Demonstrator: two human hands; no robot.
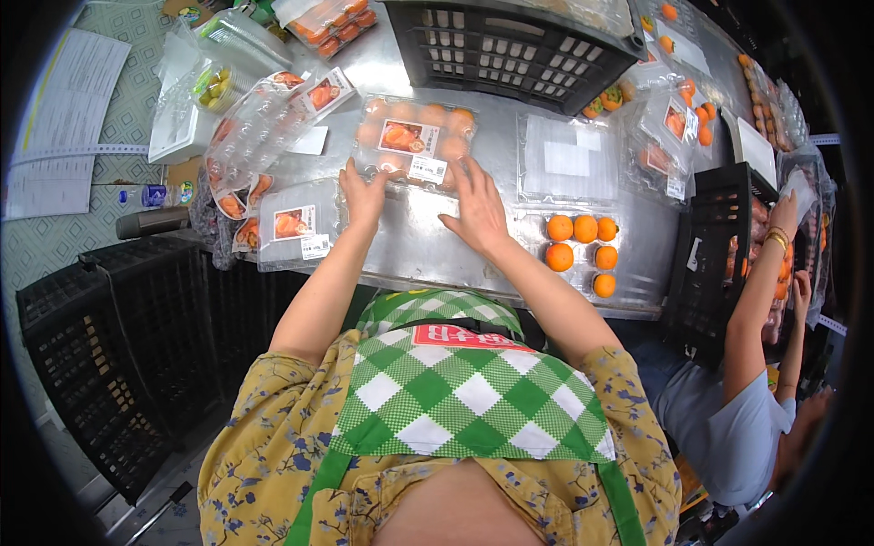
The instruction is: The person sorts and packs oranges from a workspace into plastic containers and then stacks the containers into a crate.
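A closed clear plastic clamshell box of orange persimmons (416,140), bearing a picture label and a white sticker, lies on the metal table (423,232). My left hand (362,194) touches its near left corner, fingers apart. My right hand (478,205) rests with spread fingers at its near right edge. Left of my left hand lies a labelled clear lid (293,225). To the right, an open tray holds several loose persimmons (560,257), and its clear lid (567,160) lies behind it.
A black plastic crate (512,54) stands at the back. Stacked clear lids and label strips (252,136) lie at the left. More packed boxes (659,136) are at the right, beside another black crate (713,266) where a co-worker's arm (758,293) reaches. Black crates (116,355) stand at lower left.
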